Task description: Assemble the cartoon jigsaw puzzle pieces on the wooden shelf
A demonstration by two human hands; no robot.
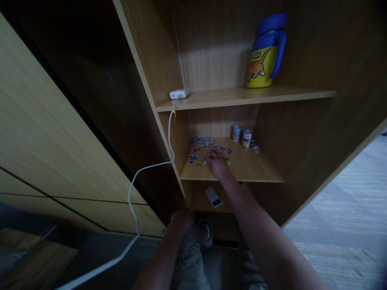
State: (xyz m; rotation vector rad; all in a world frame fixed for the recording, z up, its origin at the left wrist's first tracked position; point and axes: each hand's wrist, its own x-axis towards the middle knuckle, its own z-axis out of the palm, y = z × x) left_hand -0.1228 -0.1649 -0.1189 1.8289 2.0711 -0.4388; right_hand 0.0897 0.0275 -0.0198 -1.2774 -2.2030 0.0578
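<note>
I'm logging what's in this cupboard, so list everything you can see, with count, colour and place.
jug: one, yellow with blue lid and handle, upper shelf, right
charger: one, white, upper shelf, left edge
cable: one, white, hanging from the charger down to the left
puzzle pieces: many, mostly blue, scattered on middle shelf
printed sheet: one, multicoloured, behind the pieces
small cups: two, pale with prints, back of middle shelf
round lids: two, silvery, beside the cups
power bank: one, white, lower shelf
right hand: palm down on the puzzle pieces
left hand: low, by the lower shelf's front edge
</note>
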